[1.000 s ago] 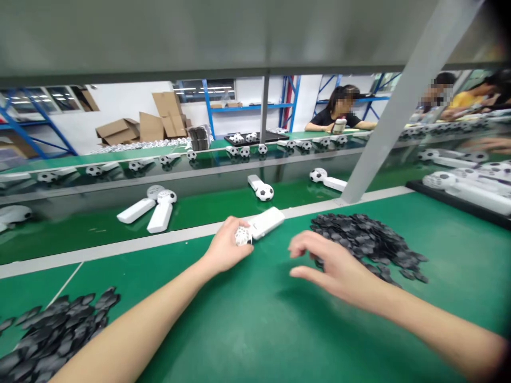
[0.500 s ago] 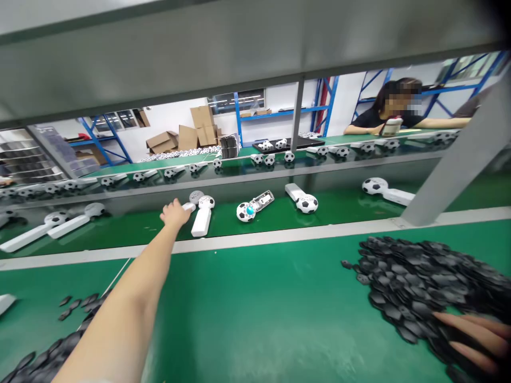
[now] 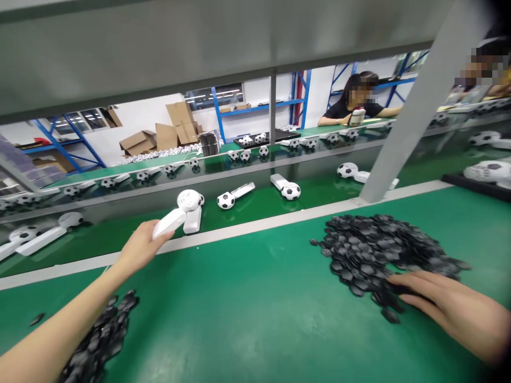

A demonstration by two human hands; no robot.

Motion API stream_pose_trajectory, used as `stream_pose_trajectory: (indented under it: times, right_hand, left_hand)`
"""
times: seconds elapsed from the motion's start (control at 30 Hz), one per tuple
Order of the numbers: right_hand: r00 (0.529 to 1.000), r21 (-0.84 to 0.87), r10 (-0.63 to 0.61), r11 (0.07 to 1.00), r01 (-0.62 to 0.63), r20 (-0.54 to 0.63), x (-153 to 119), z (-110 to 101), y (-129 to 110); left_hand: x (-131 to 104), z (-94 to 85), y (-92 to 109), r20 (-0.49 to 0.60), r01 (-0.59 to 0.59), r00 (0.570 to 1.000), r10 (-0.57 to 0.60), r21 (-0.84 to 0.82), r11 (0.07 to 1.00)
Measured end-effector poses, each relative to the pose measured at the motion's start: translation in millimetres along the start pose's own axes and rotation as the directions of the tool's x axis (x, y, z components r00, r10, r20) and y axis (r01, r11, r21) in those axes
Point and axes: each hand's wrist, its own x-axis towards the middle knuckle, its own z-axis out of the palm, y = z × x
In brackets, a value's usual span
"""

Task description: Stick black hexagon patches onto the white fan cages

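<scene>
Left grip (image 3: 138, 249) pinches the unit (image 3: 169, 223) by the near end of its handle, ball end out over the green lane (image 3: 257, 209). Held at one end, weight probably in the ball, so it could pivot or slip. Second unit (image 3: 192, 221) sits right behind; can't tell if they touch, but a swing to the right could knock it askew. Handle could clip the grey rail (image 3: 239, 230) if carried low.

Right grip (image 3: 447, 300) is at the near right edge of the black chips (image 3: 371, 250); can't tell if it's pinching any. Chips overlap, so it may lift several or scatter strays over the table (image 3: 247, 319). Left pile (image 3: 104, 340) is beside the left forearm (image 3: 64, 325); a low sweep could spread it.
</scene>
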Motion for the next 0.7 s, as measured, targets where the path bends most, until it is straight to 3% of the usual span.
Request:
stream_pose_trajectory:
  times: [0.13, 0.23, 0.3, 0.4, 0.47, 0.6, 0.7]
  right_hand:
    - [0.997, -0.002, 0.027, 1.0, -0.027, 0.069, 4, -25, -17]
    - [0.989, 0.033, 0.045, 0.998, -0.05, 0.139, 9, -41, -27]
    - [0.986, 0.05, 0.038, 0.998, -0.047, 0.162, 11, -49, -31]
    - [0.989, 0.042, 0.027, 0.999, -0.034, 0.147, 13, -57, -38]
    - [0.993, 0.04, 0.022, 0.999, -0.026, 0.117, 14, -61, -44]
    - [0.999, 0.097, -0.011, 0.995, 0.007, 0.049, 18, -68, -58]
    - [0.996, 0.177, -0.051, 0.984, 0.037, 0.073, 21, -73, -69]
  left_hand:
    - [-63, 20.2, 42, 0.127, -0.249, 0.958, 0.259, -0.089, 0.965]
    - [-99, 32.0, 74, 0.277, -0.32, 0.9, 0.336, -0.102, 0.942]
    - [-110, 35.3, 92, 0.321, -0.381, 0.871, 0.372, -0.037, 0.924]
    - [-107, 37.9, 117, 0.249, -0.512, 0.839, 0.484, 0.058, 0.857]
    - [-97, 41.2, 134, 0.231, -0.595, 0.786, 0.574, 0.03, 0.803]
    - [-79, 50.7, 156, 0.364, -0.639, 0.68, 0.636, -0.131, 0.758]
    - [-80, 55.0, 165, 0.402, -0.609, 0.679, 0.615, -0.16, 0.777]
